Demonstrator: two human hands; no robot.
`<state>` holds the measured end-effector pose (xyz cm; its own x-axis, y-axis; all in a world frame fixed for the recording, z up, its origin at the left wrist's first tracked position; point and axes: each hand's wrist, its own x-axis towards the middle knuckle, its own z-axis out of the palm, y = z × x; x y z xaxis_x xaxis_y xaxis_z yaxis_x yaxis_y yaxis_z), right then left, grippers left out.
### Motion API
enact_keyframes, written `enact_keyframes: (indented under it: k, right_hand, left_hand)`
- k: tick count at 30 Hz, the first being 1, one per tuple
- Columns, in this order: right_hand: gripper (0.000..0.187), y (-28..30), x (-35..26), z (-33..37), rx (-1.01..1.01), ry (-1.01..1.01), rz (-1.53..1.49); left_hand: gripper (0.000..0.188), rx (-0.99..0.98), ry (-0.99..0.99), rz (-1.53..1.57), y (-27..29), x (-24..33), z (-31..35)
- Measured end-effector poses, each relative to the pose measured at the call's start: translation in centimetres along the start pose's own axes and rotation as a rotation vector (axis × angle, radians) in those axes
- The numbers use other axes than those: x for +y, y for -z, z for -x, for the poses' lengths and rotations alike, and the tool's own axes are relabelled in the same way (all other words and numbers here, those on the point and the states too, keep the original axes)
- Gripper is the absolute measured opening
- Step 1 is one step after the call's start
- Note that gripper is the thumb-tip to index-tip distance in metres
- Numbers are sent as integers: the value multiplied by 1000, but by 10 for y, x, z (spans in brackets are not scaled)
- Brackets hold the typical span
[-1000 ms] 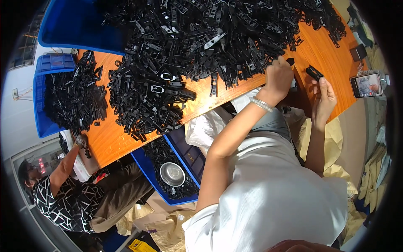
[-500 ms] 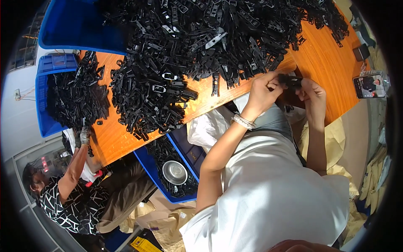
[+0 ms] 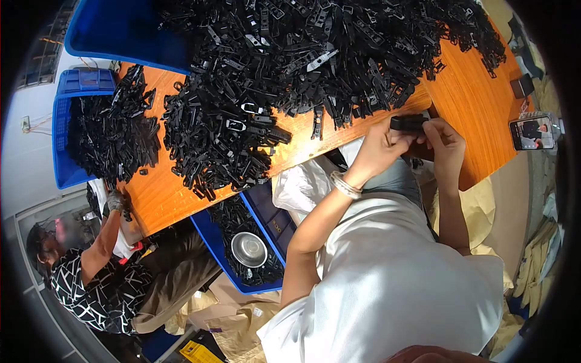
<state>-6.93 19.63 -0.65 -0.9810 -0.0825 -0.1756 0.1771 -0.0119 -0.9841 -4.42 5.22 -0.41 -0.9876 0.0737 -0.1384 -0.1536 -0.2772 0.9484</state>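
Observation:
A small, oblong black plastic part [image 3: 408, 123] is held up between my two hands, just off the front edge of the wooden table. My left hand [image 3: 381, 150], with pale bands at the wrist, grips its left end. At the right end, the fingers of my right hand [image 3: 446, 144] pinch it. A big heap of similar black plastic parts [image 3: 290, 60] spreads over the table beyond my hands. One loose part [image 3: 317, 123] lies by the table's near edge.
On the left, a co-worker's gloved hand [image 3: 115, 201] is beside a smaller heap [image 3: 115, 127] and a blue bin [image 3: 63, 142]. Below the table, a metal bowl [image 3: 249, 250] sits in a blue crate [image 3: 266, 287]. A phone [image 3: 532, 133] stands at the right.
The black part, blurred before, now shows sharply, with my fingers shifted around it. My right hand has moved slightly down and left. The co-worker's gloved hand has moved a little down and left.

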Motion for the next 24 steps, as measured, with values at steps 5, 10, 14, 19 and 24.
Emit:
enact_keyframes:
  k: [5,10,14,19,24]
  right_hand:
    - [5,-10,0,2,-129,151,-24]
    - [8,-12,1,0,-171,94,-85]
    - [22,-24,-16,0,-203,-26,-151]
    - [23,-21,-12,-3,-325,-6,-140]
    - [20,-32,-12,-6,-320,123,-109]
  left_hand:
    - [10,4,95,-14,13,-1,-2]
    - [10,50,36,36,14,7,6]
    - [12,-2,-195,-160,24,5,5]
    - [12,-24,-181,-116,27,18,10]
    - [13,-37,-42,-45,36,19,11]
